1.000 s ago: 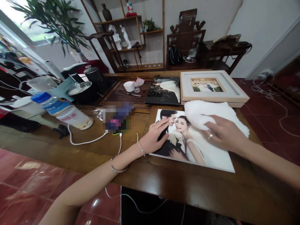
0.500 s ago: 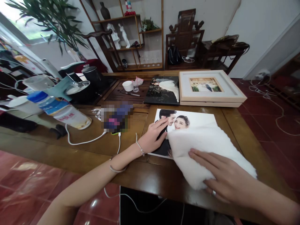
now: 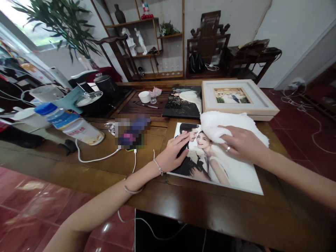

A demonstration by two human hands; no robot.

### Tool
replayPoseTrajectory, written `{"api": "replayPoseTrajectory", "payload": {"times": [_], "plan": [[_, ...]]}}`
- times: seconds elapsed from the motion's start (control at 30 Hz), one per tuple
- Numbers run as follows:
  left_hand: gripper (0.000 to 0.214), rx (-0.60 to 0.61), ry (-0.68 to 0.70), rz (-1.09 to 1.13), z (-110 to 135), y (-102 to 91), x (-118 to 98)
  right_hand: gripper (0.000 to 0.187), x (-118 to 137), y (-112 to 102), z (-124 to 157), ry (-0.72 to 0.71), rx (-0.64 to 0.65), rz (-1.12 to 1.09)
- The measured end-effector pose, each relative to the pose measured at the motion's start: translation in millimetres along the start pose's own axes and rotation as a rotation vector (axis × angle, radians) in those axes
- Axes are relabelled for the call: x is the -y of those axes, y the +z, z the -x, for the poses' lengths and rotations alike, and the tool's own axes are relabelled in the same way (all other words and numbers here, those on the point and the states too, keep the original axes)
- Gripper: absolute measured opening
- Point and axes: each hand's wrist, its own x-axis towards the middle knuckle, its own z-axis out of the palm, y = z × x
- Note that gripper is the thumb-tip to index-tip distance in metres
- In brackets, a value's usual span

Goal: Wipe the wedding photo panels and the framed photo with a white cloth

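Several parted left fingers [image 3: 177,140] touch the photo [image 3: 243,175]; right fingers [image 3: 229,129] clutch cloth [image 3: 228,118].

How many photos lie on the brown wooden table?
3: white rectangular portrait under the left hand, black rectangular photo behind it, pale wooden-framed photo beside that; more may be hidden.

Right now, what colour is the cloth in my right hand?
The cloth is white, showing best in the head view.
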Motion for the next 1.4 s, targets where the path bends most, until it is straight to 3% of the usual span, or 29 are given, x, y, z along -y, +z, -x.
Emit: {"api": "replayPoseTrajectory", "payload": {"times": [0.13, 0.33, 0.43, 0.53, 0.83, 1.03, 1.2, 1.4], "plan": [[0.051, -0.01, 0.008, 0.007, 0.4, 0.7, 0.3, 0.023, 36.8, -9.6, 18.4, -0.066, -0.071, -0.02], [0.049, -0.005, -0.005, 0.004, 0.2, 1.6, 0.6, 0.028, 102.6, -40.2, 46.7, -0.105, -0.124, -0.178], [0.049, -0.002, -0.006, 0.001, -0.5, 1.7, 0.4, 0.032, 118.6, -49.2, 52.8, -0.166, -0.142, -0.262], [0.048, 0.002, -0.002, 0.001, -0.6, 1.4, 0.5, 0.031, 109.7, -47.1, 52.5, -0.221, -0.129, -0.304], [0.049, -0.016, 0.013, 0.0, 0.4, 1.5, 0.9, 0.026, 27.8, -11.9, 14.0, -0.206, -0.082, -0.07], [0.049, -0.018, 0.013, 0.007, -0.2, 2.1, 0.4, 0.022, 2.1, -0.6, -20.2, -0.046, 0.021, 0.021], [0.048, -0.004, 0.002, 0.005, -0.4, 1.5, 0.3, 0.021, 14.6, -2.7, -15.2, -0.075, 0.011, 0.021], [0.049, -0.005, 0.0, -0.006, -0.3, 0.9, -0.5, 0.015, 76.6, -23.8, 30.6, -0.091, -0.081, -0.091]]}}
